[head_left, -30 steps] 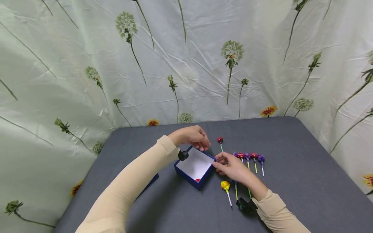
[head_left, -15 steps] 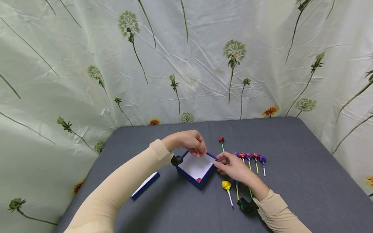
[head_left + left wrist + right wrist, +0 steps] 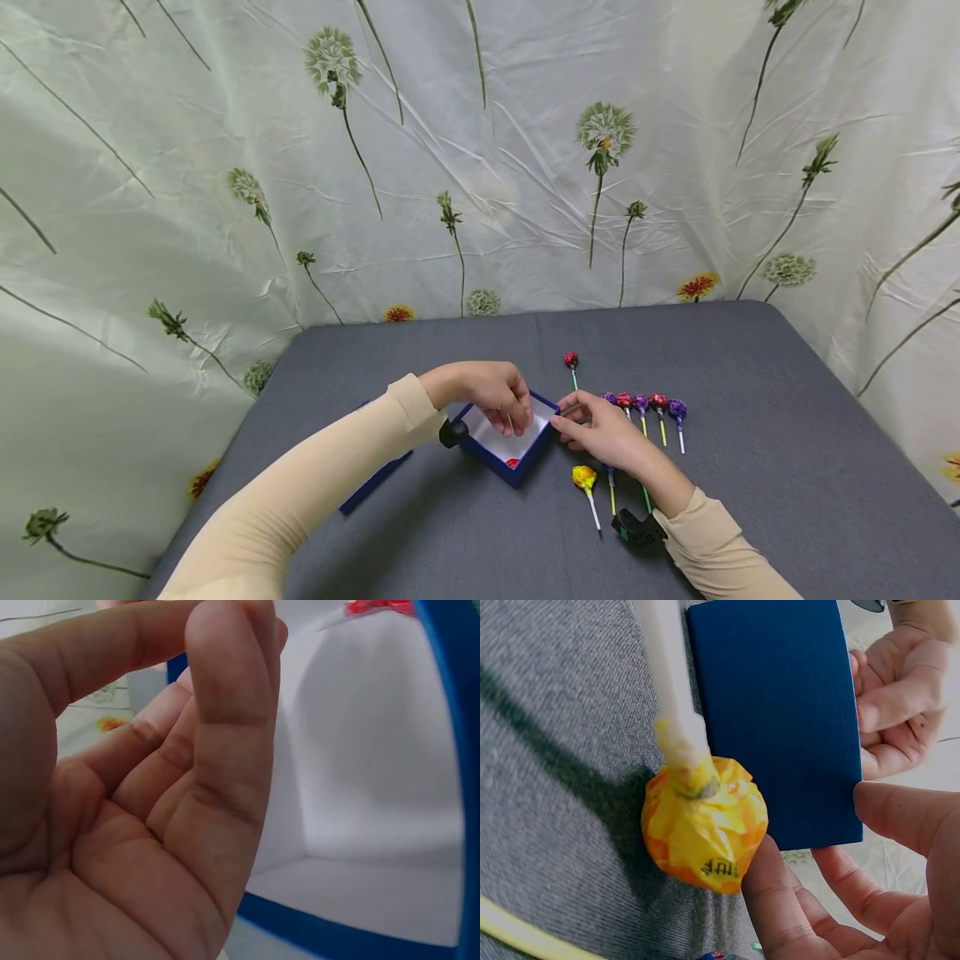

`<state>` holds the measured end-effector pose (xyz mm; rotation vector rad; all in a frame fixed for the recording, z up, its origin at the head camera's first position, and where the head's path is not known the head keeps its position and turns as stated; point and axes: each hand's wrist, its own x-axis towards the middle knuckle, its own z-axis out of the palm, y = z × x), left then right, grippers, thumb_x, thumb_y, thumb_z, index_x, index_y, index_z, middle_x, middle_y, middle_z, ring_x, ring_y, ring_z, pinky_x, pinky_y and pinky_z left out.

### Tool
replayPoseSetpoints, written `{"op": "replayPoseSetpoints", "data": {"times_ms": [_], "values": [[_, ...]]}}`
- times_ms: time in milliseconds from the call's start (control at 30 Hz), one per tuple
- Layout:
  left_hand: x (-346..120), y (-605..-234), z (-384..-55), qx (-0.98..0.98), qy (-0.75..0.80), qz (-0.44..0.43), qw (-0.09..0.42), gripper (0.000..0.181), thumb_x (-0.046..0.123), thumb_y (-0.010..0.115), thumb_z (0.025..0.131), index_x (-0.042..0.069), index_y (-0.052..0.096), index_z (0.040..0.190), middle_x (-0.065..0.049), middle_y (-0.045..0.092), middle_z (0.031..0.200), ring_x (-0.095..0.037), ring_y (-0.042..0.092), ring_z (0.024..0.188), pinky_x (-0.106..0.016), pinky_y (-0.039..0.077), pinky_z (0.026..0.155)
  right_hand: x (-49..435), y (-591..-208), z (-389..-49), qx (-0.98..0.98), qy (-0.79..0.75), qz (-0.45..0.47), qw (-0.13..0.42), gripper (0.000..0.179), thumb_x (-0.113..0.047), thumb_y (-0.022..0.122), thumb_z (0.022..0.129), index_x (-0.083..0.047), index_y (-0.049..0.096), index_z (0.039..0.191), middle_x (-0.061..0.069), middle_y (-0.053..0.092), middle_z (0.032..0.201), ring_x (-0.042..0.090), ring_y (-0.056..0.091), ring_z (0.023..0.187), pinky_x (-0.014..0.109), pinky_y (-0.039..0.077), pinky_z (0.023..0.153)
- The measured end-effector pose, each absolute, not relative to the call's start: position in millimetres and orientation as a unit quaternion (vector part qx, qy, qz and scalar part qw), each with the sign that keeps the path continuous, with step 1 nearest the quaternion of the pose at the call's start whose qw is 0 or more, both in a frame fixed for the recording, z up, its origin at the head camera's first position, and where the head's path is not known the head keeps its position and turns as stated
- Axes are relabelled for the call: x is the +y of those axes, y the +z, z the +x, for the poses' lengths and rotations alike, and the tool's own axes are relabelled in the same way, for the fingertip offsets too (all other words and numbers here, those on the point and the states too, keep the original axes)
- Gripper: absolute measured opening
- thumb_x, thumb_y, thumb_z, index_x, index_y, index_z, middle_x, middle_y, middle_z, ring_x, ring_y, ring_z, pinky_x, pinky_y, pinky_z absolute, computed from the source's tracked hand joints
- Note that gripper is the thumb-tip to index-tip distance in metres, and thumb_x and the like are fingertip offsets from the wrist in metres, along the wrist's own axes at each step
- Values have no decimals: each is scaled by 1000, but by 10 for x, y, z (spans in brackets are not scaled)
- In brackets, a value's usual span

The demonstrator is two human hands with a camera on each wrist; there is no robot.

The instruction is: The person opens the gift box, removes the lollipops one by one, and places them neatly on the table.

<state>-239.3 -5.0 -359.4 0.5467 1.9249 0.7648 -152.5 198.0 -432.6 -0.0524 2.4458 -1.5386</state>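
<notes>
An open blue box [image 3: 491, 468], white inside, sits mid-table. My right hand [image 3: 603, 435] holds its right corner; in the right wrist view the thumb lies at the edge of the blue wall [image 3: 780, 727], fingers beside the corner. My left hand [image 3: 498, 398] reaches down into the box, fingers curled and fingertips together; whether they pinch anything is hidden. A red wrapped candy [image 3: 512, 462] shows in the near corner, seen also as a red wrapper [image 3: 379, 606] in the left wrist view. Near my right hand lies a yellow lollipop [image 3: 584, 477].
Several red and purple lollipops [image 3: 677, 408] lie in a row at the right. A red lollipop [image 3: 571, 360] with a green stick lies behind my right hand. A blue lid-like piece [image 3: 377, 483] lies left, partly under my left sleeve. A floral curtain [image 3: 480, 167] backs the table.
My left hand has come down from above the box's far edge into the box. My right hand keeps its hold on the corner, and the red candy has stayed in place.
</notes>
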Motion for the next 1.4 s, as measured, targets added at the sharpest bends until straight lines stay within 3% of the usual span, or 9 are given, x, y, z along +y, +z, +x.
{"op": "replayPoseSetpoints", "data": {"times_ms": [600,967,1400], "values": [[-66,-3760,-2294,765,270,230,537,7,0,64,93,-1,70,95,-11,75,81,-13,67,66,-22,56,59,1977,-4338,-1525,838,-530,-19,125,29,-24,66,98,-4,60,118,14,71,106,19,72,86,36,62,76],[-39,-3779,-2287,759,253,236,551,7,2,62,95,6,66,91,-10,75,81,-14,67,68,-23,54,59,1984,-4346,-1531,834,-537,-39,120,30,-23,65,99,-1,59,118,15,71,106,21,72,88,37,62,76],[-137,-3697,-2399,799,271,217,491,14,8,61,98,-4,68,102,-21,76,94,-15,69,69,-25,54,60,1960,-4349,-1521,845,-521,-24,119,30,-25,66,98,-4,60,119,13,71,105,18,71,86,37,62,76]]}}
